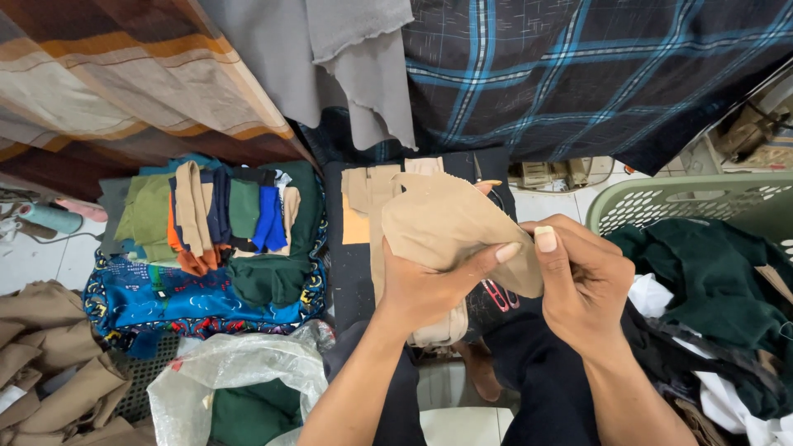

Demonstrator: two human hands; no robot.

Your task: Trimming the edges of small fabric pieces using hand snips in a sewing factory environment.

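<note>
I see the tan piece (446, 227) pinched in both hands, held up over the lap, right at the centre of view. Its long axis runs from upper left down to lower right. My left hand (429, 285) is closed on its lower edge, thumb across the front; my right hand (578, 281) nips the lower right corner between thumb and fingers. Both are on it, the left under more of the cloth. Just behind lies a stack of tan pieces (368, 198) on dark cloth. Left of that sits a pile of coloured scraps (223, 219); lower left, a plastic bag (239, 372). A green basket (686, 198) with dark clothes stands at the right, close to my right hand
</note>
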